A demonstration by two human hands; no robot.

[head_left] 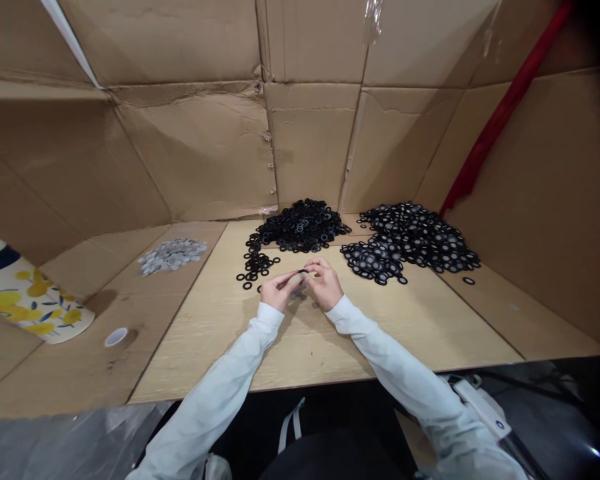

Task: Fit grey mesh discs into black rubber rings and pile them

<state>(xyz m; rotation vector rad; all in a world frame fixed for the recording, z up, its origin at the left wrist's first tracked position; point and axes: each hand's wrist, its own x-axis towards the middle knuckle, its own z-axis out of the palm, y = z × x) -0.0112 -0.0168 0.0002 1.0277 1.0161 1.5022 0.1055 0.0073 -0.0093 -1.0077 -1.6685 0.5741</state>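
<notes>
My left hand and my right hand meet over the middle of the wooden board, fingertips pinched together on a small black ring. Just beyond them lies a heap of black rings, with loose rings spilling toward my left hand. To the right spreads a pile of black rings with pale centres. A few small translucent discs rest on the board below my hands, partly hidden by them. A pile of pale discs sits at the left.
Cardboard walls enclose the back and sides. On the left, a white bottle with yellow flowers stands near a small white cap. A red strip hangs at the right wall.
</notes>
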